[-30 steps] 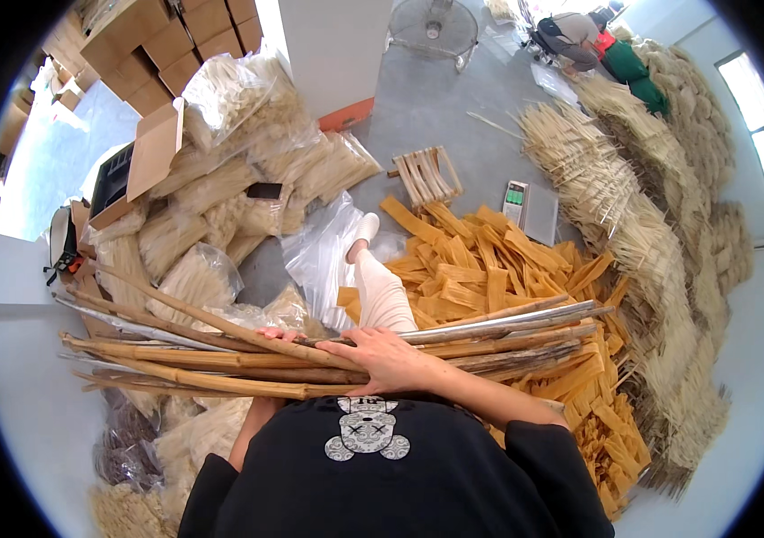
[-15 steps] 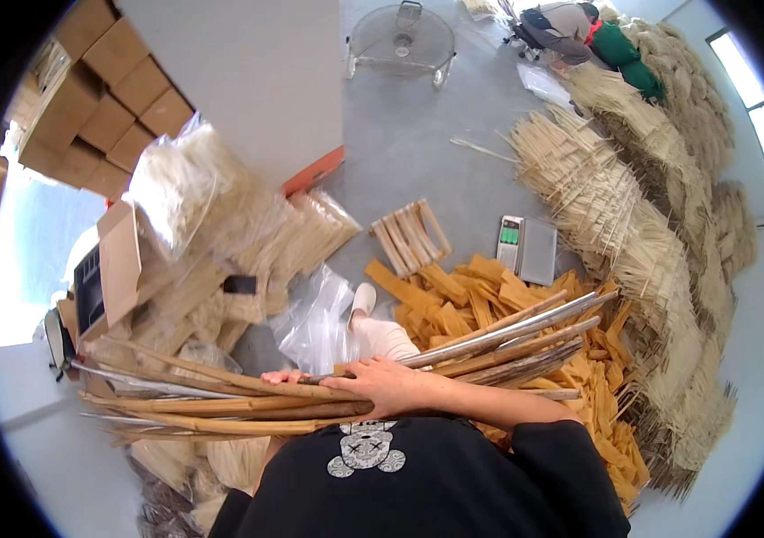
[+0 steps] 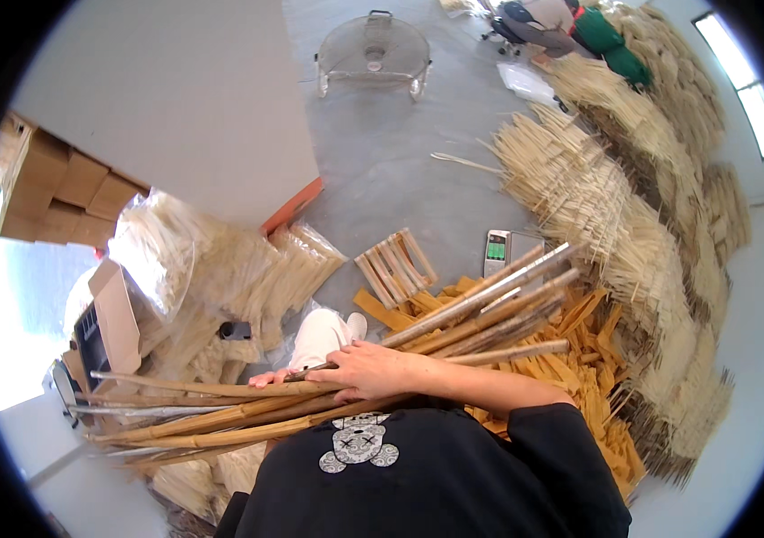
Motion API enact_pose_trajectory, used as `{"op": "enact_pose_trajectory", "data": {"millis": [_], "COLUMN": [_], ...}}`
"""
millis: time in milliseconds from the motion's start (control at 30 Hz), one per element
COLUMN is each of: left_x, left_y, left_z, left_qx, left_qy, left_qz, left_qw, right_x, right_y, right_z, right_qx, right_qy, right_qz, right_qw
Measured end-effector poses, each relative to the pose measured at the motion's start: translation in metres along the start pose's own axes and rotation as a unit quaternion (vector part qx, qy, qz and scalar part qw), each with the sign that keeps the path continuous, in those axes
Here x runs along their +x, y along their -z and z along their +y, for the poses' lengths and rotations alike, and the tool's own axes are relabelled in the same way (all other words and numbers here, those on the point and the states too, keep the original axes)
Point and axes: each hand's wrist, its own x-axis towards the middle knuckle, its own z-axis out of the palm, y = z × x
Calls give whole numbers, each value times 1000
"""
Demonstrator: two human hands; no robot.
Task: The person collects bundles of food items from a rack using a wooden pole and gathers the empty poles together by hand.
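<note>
A loose bundle of bamboo poles, with a few silvery ones among them, lies across the front of my body. Its right end rises higher than its left. My right hand reaches over the bundle at its middle, closed over the poles with bent fingers. Just to the left, the fingers of my left hand are curled over the far edge of the bundle. The rest of that hand is hidden beneath the poles. Past the hands, a light trouser leg and a pale shoe show.
Orange-yellow strips lie heaped at right, by a small scale and a wooden rack. Pale stalk bundles line the right side. Plastic-wrapped bundles and cartons are left. A floor fan and a crouching person are farther off.
The bundle has tilted, its right end swinging up and away and its left end fanning lower. Both hands keep their hold. My leg has shifted, hiding most of the clear plastic bag.
</note>
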Motion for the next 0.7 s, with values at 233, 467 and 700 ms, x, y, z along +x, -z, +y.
{"op": "enact_pose_trajectory", "data": {"millis": [233,467,700], "left_x": [52,88,143], "left_y": [41,39,35], "left_z": [8,9,12], "left_qx": [-10,-7,21], "left_qy": [-1,5,-7], "left_qz": [-202,-149,-91], "left_qw": [979,989,996], "right_x": [19,42,76], "right_y": [20,50,98], "right_z": [13,31,56], "right_qx": [-2,9,-4], "right_qy": [2,-14,-1], "right_qz": [26,15,6], "right_qw": [1000,1000,1000]}}
